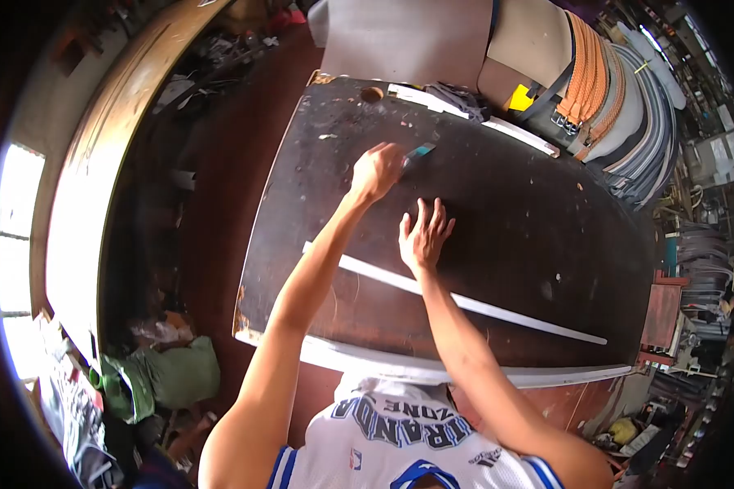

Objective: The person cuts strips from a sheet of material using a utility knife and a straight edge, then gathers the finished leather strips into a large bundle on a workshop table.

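Where the dark tabletop (497, 220) spreads before the person, two bare hands are at work. Left hand (377, 169), one: fingers closed around a small tool (421, 151). Right hand (424, 238), one: fingers spread wide, palm down over the tabletop, gripping nothing. Tool, one: teal and shiny, slim, its end projecting from the fist toward the far side of the tabletop; exact type cannot be told. White strip (530, 319), one: long, narrow, flat, lying slantwise on the tabletop, passing under both forearms. At the far edge: one long white bar (522, 136), one dark crumpled cloth (462, 99) against it, one round brown item (373, 94). Beyond: one yellow piece (520, 98); orange braided belts (593, 77), several, bundled, too overlapped to count.
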The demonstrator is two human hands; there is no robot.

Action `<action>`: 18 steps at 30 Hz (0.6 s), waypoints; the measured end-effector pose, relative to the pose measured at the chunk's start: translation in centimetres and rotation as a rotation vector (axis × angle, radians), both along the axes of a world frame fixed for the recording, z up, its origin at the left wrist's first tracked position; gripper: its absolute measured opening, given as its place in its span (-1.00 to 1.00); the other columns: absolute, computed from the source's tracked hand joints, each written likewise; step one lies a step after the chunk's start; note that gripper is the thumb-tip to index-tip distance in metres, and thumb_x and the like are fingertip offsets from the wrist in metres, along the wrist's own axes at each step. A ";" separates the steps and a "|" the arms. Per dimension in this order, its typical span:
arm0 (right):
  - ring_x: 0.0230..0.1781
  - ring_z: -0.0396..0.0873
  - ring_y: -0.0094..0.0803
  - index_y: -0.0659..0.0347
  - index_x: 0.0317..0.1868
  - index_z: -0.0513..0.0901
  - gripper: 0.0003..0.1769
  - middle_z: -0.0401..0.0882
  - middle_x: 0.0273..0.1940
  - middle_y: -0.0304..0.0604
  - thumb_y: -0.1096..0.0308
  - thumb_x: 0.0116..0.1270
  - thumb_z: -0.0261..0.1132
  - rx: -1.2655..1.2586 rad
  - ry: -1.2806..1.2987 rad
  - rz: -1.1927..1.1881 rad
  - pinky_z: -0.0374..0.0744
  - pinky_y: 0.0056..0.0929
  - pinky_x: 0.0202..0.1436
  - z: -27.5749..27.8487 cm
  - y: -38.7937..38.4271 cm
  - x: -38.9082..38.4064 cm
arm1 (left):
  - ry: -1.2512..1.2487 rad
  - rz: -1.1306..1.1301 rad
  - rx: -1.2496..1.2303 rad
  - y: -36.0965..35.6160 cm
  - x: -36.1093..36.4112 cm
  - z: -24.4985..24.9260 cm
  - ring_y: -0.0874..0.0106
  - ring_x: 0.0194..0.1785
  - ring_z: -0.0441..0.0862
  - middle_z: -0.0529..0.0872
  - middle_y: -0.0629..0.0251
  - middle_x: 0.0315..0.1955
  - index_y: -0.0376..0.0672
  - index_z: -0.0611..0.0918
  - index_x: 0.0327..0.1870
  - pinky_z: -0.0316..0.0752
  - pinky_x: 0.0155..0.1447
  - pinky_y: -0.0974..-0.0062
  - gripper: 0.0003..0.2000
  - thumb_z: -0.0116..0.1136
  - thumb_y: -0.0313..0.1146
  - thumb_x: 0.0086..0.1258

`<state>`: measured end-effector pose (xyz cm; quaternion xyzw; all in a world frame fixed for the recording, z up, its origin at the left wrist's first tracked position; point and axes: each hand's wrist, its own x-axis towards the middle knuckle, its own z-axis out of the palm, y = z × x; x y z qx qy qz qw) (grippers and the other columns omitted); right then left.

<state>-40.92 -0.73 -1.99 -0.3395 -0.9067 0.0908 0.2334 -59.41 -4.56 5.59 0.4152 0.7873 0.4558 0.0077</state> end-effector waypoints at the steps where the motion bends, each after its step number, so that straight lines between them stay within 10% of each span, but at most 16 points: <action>1: 0.46 0.22 0.01 0.02 0.35 0.43 -0.43 0.23 0.42 0.13 0.06 0.37 0.25 -0.017 -0.015 -0.009 0.05 0.34 0.50 0.2 0.1 -0.1 | 0.070 -0.042 -0.002 2.8 -1.5 -0.5 0.07 -0.14 0.71 0.73 0.08 -0.19 -0.16 0.72 -0.09 0.60 -0.07 0.25 -0.83 0.14 -0.38 0.41; 13: 0.49 0.16 0.01 0.00 0.42 0.35 -0.35 0.17 0.45 0.08 0.06 0.37 0.25 -0.067 -0.132 -0.015 0.01 0.28 0.53 1.3 0.3 -0.5 | 0.489 -0.004 -0.428 19.8 -8.9 -9.3 0.15 0.31 0.46 0.46 0.07 0.29 -0.04 0.56 0.24 0.33 0.33 -0.06 -0.65 -0.08 -0.30 0.48; 18: 0.50 0.15 0.01 -0.02 0.43 0.34 -0.35 0.16 0.46 0.07 0.07 0.38 0.24 -0.051 -0.141 -0.008 0.02 0.30 0.52 1.2 0.3 -0.5 | 0.626 -0.014 -0.371 19.2 -8.7 -8.8 0.31 0.15 0.56 0.62 0.24 -0.01 -0.06 0.60 0.08 0.33 0.27 0.04 -0.74 0.01 -0.32 0.44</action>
